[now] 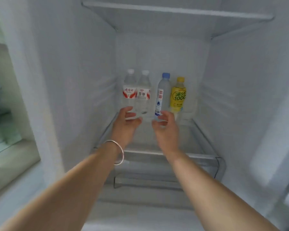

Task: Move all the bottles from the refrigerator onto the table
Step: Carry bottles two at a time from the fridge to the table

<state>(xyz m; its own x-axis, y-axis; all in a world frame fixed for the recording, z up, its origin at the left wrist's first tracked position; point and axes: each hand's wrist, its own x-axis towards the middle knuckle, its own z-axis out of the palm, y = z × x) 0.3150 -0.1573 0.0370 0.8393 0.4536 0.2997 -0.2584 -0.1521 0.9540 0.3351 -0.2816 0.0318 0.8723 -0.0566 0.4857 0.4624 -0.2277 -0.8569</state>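
Several bottles stand upright in a row at the back of a glass refrigerator shelf (198, 130). From the left: a clear water bottle with a red-and-white label (129, 87), a second one like it (143, 90), a slim blue-capped bottle (163, 94), and a yellow-labelled, yellow-capped bottle (178, 95). My left hand (127, 124), a silver bangle on its wrist, is open just in front of the two clear bottles. My right hand (165, 127) is open in front of the blue-capped bottle. Neither hand holds anything.
The white refrigerator walls close in on both sides. Another glass shelf (173, 10) spans overhead. A clear drawer (148, 177) sits below the bottle shelf. A door compartment (7, 114) shows at the left.
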